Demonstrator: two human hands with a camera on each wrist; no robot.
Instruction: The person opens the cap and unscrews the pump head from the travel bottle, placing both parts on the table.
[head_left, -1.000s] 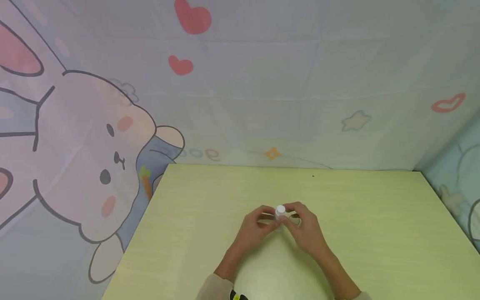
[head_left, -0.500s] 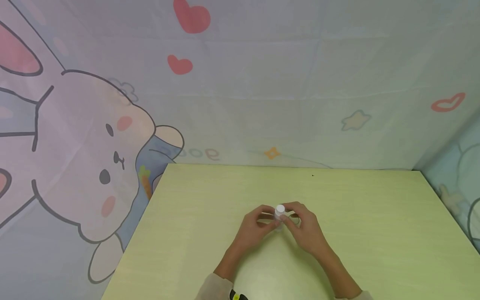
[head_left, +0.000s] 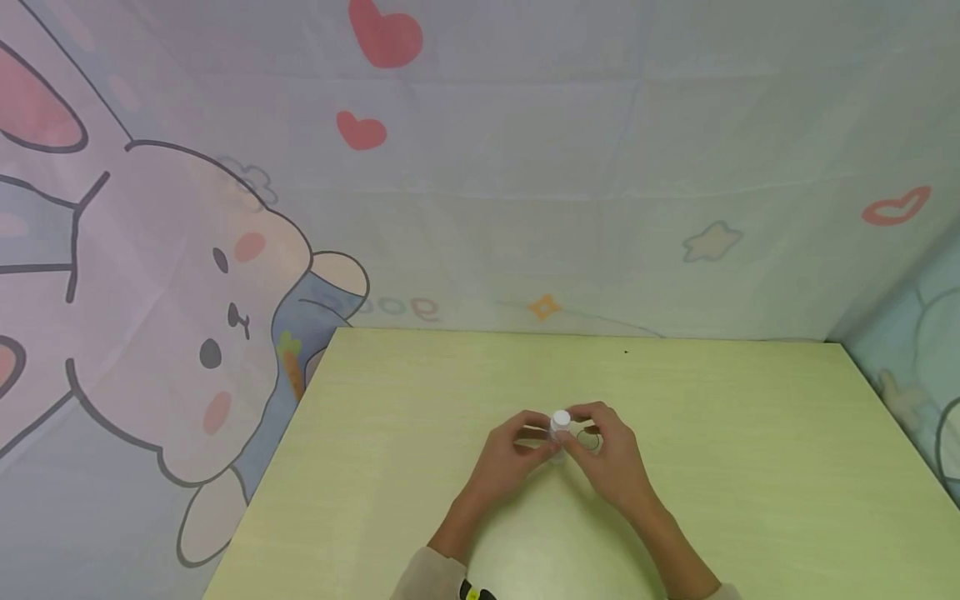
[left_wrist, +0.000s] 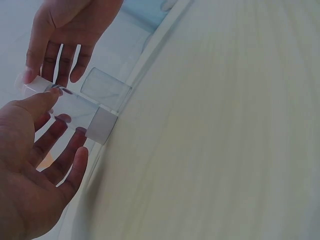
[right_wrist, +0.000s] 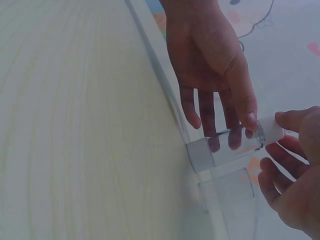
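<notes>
A small clear bottle [head_left: 558,435] with a white top stands upright on the table, and its white base [left_wrist: 102,126] shows in the left wrist view. My left hand [head_left: 506,454] holds the clear body between thumb and fingers. From the other side, my right hand [head_left: 611,458] pinches the white top [right_wrist: 270,129] with thumb and forefinger, its other fingers lying lower and off the body. Right beside the bottle, on my right hand's side, stands a clear open-topped cylinder [left_wrist: 105,89]. In the head view the right hand partly covers this cylinder, leaving its round rim showing.
The pale yellow-green table [head_left: 420,383] stretches around both hands. A dark speck [head_left: 626,352] lies near its back edge. Behind hangs a printed cloth [head_left: 487,192] with a rabbit and hearts. A dark curved cable [head_left: 943,442] shows at the far right.
My right hand's fingers have shifted slightly around the white top, baring more of the cylinder's rim. My left hand and the bottle stay in place.
</notes>
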